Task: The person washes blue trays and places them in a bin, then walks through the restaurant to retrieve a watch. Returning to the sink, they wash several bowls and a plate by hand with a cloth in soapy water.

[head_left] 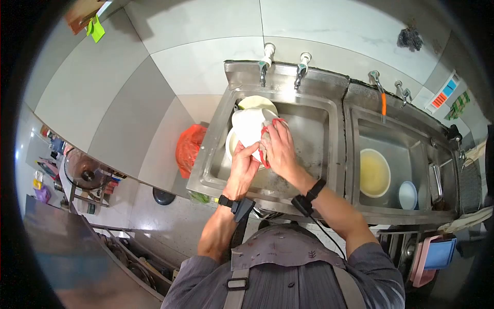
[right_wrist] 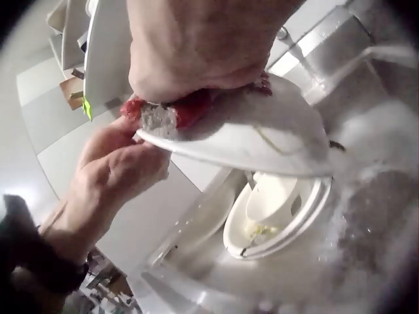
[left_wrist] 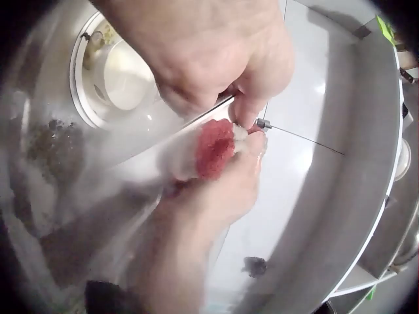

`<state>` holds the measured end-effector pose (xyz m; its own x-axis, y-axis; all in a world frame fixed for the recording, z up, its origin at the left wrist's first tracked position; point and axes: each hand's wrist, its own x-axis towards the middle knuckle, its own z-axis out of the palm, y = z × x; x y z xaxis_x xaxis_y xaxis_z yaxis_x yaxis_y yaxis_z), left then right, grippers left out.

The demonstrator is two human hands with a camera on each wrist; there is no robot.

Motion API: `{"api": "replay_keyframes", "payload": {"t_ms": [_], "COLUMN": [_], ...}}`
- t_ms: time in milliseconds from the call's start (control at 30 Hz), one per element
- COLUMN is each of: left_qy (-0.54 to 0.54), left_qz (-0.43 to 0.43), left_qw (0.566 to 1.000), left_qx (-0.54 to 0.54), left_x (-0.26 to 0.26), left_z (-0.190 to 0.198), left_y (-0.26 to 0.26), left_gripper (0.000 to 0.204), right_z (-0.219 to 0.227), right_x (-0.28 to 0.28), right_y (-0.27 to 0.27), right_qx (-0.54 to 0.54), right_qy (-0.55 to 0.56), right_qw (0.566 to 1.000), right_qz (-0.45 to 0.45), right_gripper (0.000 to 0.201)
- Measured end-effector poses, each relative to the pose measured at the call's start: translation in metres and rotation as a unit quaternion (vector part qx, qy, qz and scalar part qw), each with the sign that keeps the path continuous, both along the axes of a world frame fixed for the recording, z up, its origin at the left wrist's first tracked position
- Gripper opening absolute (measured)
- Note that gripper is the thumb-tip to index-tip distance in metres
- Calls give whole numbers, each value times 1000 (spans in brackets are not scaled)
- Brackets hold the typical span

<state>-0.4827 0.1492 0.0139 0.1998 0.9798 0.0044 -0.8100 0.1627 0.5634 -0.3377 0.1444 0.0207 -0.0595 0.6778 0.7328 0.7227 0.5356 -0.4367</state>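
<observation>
Over the left sink basin (head_left: 314, 134), a white plate (head_left: 247, 125) is held tilted. My left hand (head_left: 244, 167) grips its near rim between thumb and fingers. The right hand (head_left: 280, 149) holds a red-and-grey scrubbing cloth (right_wrist: 159, 119) pressed against the plate's surface near that rim. A thin yellowish-green streak (right_wrist: 267, 139) marks the plate in the right wrist view. Below it in the basin sit a white bowl (right_wrist: 272, 196) and a wider white dish (right_wrist: 237, 243) with food scraps. A pale yellow plate (head_left: 262, 103) shows behind the held one.
Two taps (head_left: 300, 74) stand over the left basin. The right basin (head_left: 393, 136) holds a white tub of yellowish liquid (head_left: 374, 172) and a small pale bowl (head_left: 408, 195). An orange hose (head_left: 383, 105) hangs there. A red plastic bag (head_left: 189, 149) stands left of the sink.
</observation>
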Motion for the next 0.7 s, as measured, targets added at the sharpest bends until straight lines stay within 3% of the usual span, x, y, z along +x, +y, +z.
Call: {"api": "replay_keyframes", "payload": {"t_ms": [100,167,300,433,500,667,700], "left_qy": [1,2,11,-4,-3,-4,-14], "left_qz": [-20,-26,-21,-39,-43,-43,-34], "left_qw": [1000,1000,999,999,999,999,998], "left_qx": [7,4,-30,-20,-25,-30,-44], "left_x": [-5,-8,-14,-25,-32,-37,-37], "left_z": [2,0,-14,-24,-29,-44,-48], "left_y": [-5,-8,-11,-9,-7,-3,-1], "left_gripper": [48,49,52,54,53,51,50], "right_z": [14,23,-11,-19,-35,-44,-42], "right_x": [5,12,34,56,71,95,98], "right_y": [23,35,74,70,74,60,57], "right_qx": [-4,-132,-80,-87,-299,-386,-439], "right_qy": [28,49,-19,-9,115,222,310], "right_qw": [999,987,992,994,946,891,833], "right_qz": [46,79,95,71,59,84,136], "right_gripper": [40,40,45,52,55,55,55]}}
